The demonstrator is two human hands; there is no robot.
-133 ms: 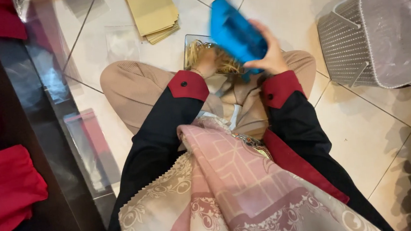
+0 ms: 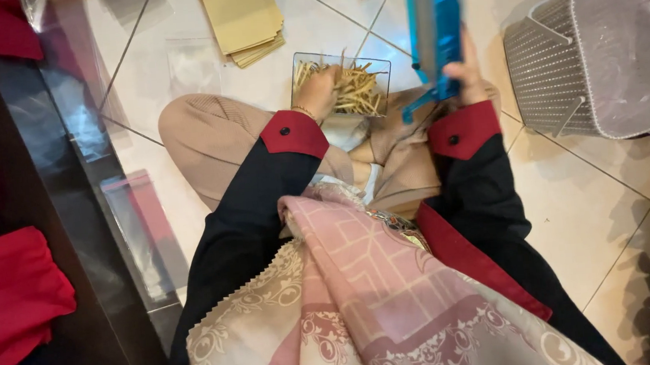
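Observation:
My right hand (image 2: 465, 71) grips a flat blue box (image 2: 435, 27) and holds it upright on edge above my knee. My left hand (image 2: 319, 90) reaches into a clear plastic tray (image 2: 381, 64) full of pale yellow shredded paper strips (image 2: 356, 87), fingers buried in the strips. The tray rests on the white tiled floor just past my crossed legs in beige trousers. Both sleeves are black with red cuffs. A pink patterned scarf (image 2: 365, 303) hangs down in front of me.
A stack of tan envelopes (image 2: 242, 15) lies on the tiles at the top. A grey perforated basket (image 2: 600, 45) lined with clear plastic stands at the right. A dark glossy shelf (image 2: 55, 188) with red cloth (image 2: 10, 300) runs along the left. Clear plastic bags (image 2: 192, 62) lie nearby.
The blue box has swung from tilted flat over the tray to upright on edge, moving right. The tray of strips is uncovered, and my left hand shows in it.

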